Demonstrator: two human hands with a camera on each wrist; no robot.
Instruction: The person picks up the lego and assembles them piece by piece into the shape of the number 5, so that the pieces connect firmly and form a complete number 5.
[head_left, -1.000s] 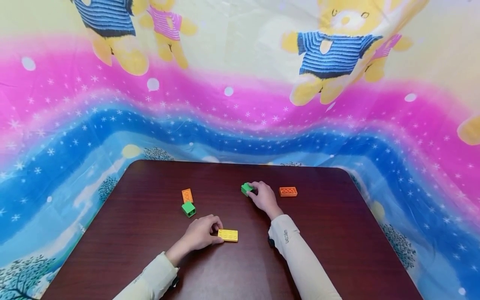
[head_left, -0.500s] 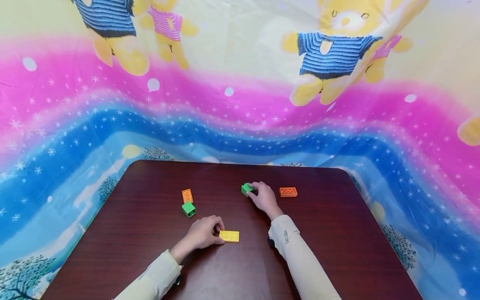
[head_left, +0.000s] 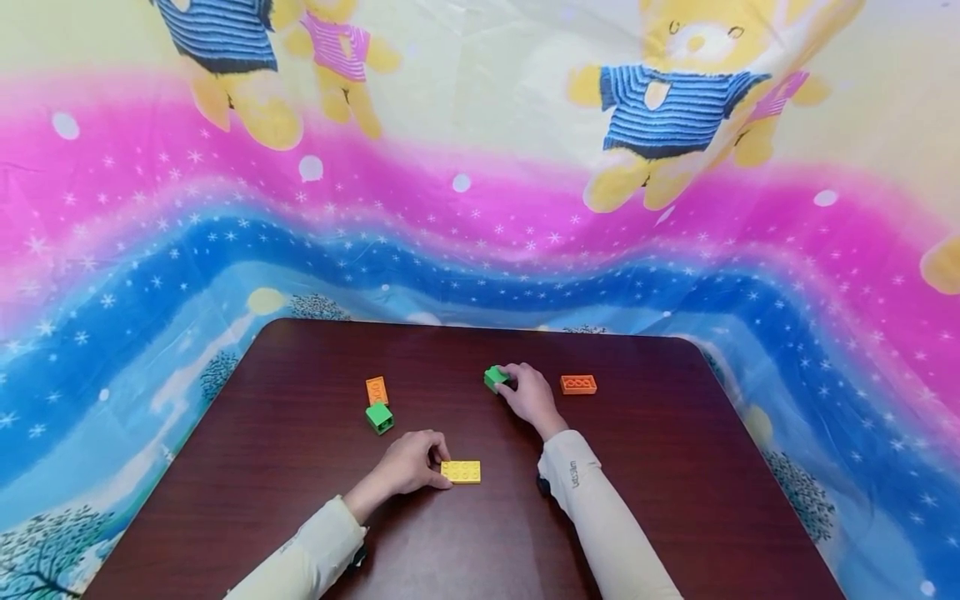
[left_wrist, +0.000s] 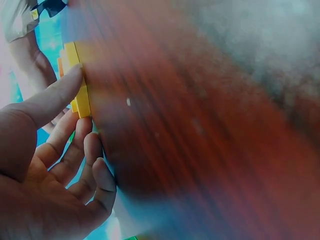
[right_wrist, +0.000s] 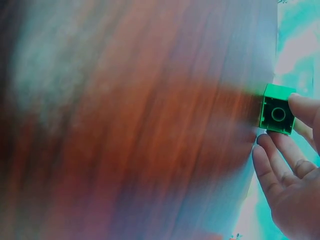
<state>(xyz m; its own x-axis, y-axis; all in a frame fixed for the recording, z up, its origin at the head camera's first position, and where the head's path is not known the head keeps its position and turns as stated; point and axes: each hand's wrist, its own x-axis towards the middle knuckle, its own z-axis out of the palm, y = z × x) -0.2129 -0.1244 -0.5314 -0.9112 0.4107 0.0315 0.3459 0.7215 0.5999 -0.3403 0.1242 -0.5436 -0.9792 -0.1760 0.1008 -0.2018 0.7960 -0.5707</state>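
Note:
Near the middle of the table, my left hand point(head_left: 408, 462) pinches the left end of a flat yellow building brick point(head_left: 461, 472), its studs facing up. In the left wrist view the thumb lies along one side of that yellow brick point(left_wrist: 84, 102), with fingertips at its other side. Farther back, my right hand point(head_left: 531, 396) holds a green building brick point(head_left: 493, 377) between thumb and fingers. The right wrist view shows the hollow underside of this green brick point(right_wrist: 276, 112) turned toward the camera, a round tube inside.
A second green brick point(head_left: 379, 418) lies left of centre, right at an orange brick point(head_left: 377, 390). Another orange brick point(head_left: 578, 384) lies on its side to the right of my right hand. The dark wooden table point(head_left: 675, 467) ends against a printed curtain point(head_left: 465, 225).
My left hand and the yellow brick have shifted slightly to the right. The right hand keeps its hold on the green brick, and the loose bricks stay where they were.

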